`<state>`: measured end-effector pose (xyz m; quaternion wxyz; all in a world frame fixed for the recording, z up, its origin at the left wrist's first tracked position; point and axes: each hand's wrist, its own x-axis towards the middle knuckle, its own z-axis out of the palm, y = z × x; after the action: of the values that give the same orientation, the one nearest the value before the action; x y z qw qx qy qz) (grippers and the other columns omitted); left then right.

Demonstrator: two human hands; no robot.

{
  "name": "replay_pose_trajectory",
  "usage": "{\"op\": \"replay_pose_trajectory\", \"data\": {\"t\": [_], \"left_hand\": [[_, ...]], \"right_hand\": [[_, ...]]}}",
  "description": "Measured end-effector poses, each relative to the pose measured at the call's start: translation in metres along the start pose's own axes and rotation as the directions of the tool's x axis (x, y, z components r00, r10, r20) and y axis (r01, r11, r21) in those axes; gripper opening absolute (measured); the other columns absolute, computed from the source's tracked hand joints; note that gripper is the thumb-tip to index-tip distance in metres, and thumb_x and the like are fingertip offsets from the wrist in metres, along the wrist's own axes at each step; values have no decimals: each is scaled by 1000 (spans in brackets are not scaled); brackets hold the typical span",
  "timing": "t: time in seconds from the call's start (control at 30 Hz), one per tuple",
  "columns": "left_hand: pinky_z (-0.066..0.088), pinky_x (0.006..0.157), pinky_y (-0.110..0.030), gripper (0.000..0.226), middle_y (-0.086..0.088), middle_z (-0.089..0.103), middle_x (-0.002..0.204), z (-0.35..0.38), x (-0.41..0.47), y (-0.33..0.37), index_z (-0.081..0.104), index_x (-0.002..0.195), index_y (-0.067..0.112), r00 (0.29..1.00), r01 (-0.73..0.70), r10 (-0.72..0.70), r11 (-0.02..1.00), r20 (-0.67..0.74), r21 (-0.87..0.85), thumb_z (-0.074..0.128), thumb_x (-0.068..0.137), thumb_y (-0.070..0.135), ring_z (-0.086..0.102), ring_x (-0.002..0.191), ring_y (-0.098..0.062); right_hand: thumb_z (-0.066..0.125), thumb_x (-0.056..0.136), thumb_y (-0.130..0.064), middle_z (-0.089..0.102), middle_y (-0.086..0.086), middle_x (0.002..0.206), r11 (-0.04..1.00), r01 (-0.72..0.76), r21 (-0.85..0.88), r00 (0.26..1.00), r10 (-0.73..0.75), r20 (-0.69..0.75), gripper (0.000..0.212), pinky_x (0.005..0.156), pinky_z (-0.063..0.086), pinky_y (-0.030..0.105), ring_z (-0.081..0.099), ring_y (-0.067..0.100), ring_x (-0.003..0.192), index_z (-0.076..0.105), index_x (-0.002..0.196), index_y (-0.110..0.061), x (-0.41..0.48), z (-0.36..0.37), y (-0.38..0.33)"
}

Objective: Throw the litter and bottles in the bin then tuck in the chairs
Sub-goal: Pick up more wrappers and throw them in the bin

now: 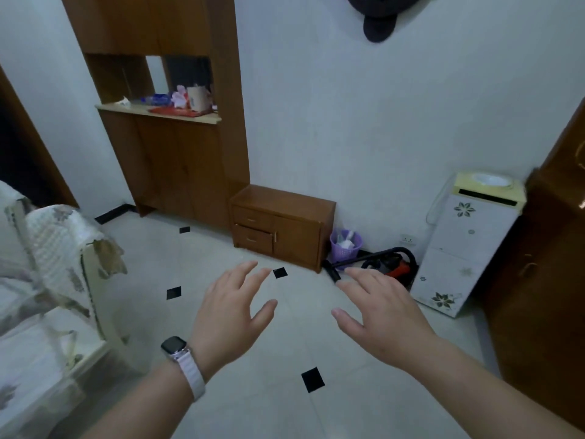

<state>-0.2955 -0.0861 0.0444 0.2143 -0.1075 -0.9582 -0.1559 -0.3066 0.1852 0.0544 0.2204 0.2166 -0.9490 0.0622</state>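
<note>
A small purple basket bin stands on the floor by the far wall, between a low wooden cabinet and a white appliance; pale litter shows inside it. My left hand, with a watch on its wrist, and my right hand are stretched out over the tiled floor, palms down, fingers spread, holding nothing. Both hands are well short of the bin. No bottles or chairs are in view.
A low wooden cabinet sits left of the bin. A red and black vacuum cleaner lies right of it. A white floral water dispenser stands at right. A covered sofa fills the left. A tall wooden unit holds clutter.
</note>
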Motion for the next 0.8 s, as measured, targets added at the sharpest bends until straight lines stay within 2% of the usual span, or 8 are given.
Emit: {"op": "replay_pose_trajectory", "data": {"t": [0.2,0.37,0.5,0.6,0.7,0.8], "left_hand": [[48,97,-44,57,-4,58,134,41,79,-30,59,131,21,1000,11,-11,999,23,38,47,86,55,56,118,-25],[40,100,-35,61,2,54,140,79,156,-41,53,137,27,995,65,-74,988,61,139,41,87,60,52,124,-19],[43,100,-37,63,2,52,141,98,225,-40,51,139,28,987,143,-153,975,46,173,39,87,62,52,124,-19],[39,102,-35,63,2,52,142,102,272,-40,51,138,29,982,184,-190,959,9,216,37,87,63,52,125,-19],[35,102,-32,63,1,52,142,105,306,-51,52,138,26,976,215,-216,947,-22,239,39,87,62,52,124,-20],[38,103,-35,64,1,51,143,107,323,-66,51,139,28,964,264,-264,932,-36,246,38,87,62,51,126,-19]], "right_hand": [[45,86,-56,64,4,123,999,20,49,999,-22,42,51,90,50,42,60,25,112,68,113,-19,75,57,51],[45,86,-56,64,3,123,995,48,93,996,-54,66,50,90,49,40,60,24,111,69,112,-20,152,109,111],[44,85,-58,66,-1,119,990,79,119,995,-86,54,48,86,52,37,62,21,109,71,108,-25,222,130,158],[44,85,-58,67,-4,117,982,140,129,989,-144,19,46,84,52,33,63,17,106,70,107,-27,279,134,185],[44,85,-57,65,-2,119,971,190,145,981,-194,12,46,85,51,34,61,19,108,69,109,-26,330,140,204],[39,89,-58,61,-2,127,956,209,206,972,-227,67,50,94,47,37,56,21,117,65,117,-26,365,153,206]]}}
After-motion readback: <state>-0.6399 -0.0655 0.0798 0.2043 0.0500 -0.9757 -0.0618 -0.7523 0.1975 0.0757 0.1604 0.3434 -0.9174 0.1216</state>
